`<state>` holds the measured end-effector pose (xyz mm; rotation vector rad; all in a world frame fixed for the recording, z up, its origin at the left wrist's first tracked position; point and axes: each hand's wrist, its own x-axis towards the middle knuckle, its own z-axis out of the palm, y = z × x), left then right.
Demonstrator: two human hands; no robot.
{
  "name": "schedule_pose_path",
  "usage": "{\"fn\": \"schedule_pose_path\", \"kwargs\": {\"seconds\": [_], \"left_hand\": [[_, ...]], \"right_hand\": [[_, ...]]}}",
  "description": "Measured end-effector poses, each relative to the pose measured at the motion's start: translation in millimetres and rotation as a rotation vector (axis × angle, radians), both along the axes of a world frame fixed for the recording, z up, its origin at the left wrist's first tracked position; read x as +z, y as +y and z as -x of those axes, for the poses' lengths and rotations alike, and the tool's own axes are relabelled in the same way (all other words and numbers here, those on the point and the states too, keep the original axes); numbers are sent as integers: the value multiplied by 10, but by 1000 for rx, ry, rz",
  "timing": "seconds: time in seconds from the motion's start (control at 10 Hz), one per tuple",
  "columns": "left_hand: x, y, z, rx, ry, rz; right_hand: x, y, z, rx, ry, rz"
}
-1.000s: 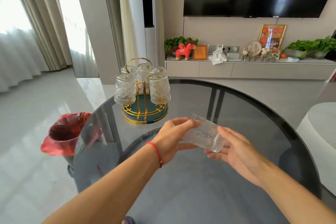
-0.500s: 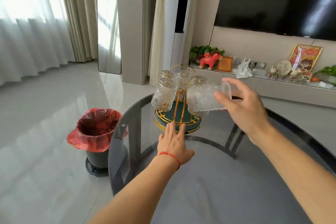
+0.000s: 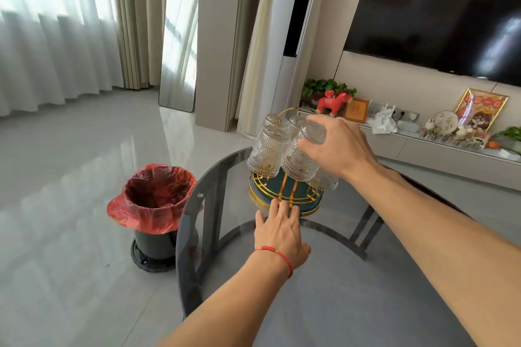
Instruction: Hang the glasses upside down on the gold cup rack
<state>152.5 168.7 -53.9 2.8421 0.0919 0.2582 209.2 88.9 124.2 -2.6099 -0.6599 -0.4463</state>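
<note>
The gold cup rack (image 3: pixel 284 196) with a dark green round base stands near the far edge of the glass table (image 3: pixel 352 276). Several ribbed clear glasses hang upside down on it, one at the left front (image 3: pixel 267 149). My right hand (image 3: pixel 338 146) grips another ribbed glass (image 3: pixel 300 162) by its base, mouth down and slightly tilted, at the rack's front. My left hand (image 3: pixel 282 231) lies flat on the table with its fingertips touching the rack's base rim. The peg under the held glass is hidden.
A bin with a red bag (image 3: pixel 156 200) stands on the floor left of the table. Behind the rack are a low TV shelf (image 3: pixel 423 146) with ornaments and a wall TV (image 3: pixel 439 8). The table edge curves close to the rack's left side.
My right hand turned the glass from sideways to mouth down and lowered it onto the rack's front. My left hand slid forward to touch the rack's base.
</note>
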Motion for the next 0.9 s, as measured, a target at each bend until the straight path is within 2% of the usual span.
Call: {"fn": "schedule_pose_path", "kwargs": {"seconds": [0.2, 0.7, 0.9], "left_hand": [[-14, -1, 0, 0, -9, -16], [49, -2, 46, -5, -16, -15], [220, -15, 164, 53, -180, 149]], "right_hand": [[-193, 149, -133, 5, 34, 189], [-474, 131, -276, -21, -24, 393], [-536, -89, -127, 66, -63, 208]]}}
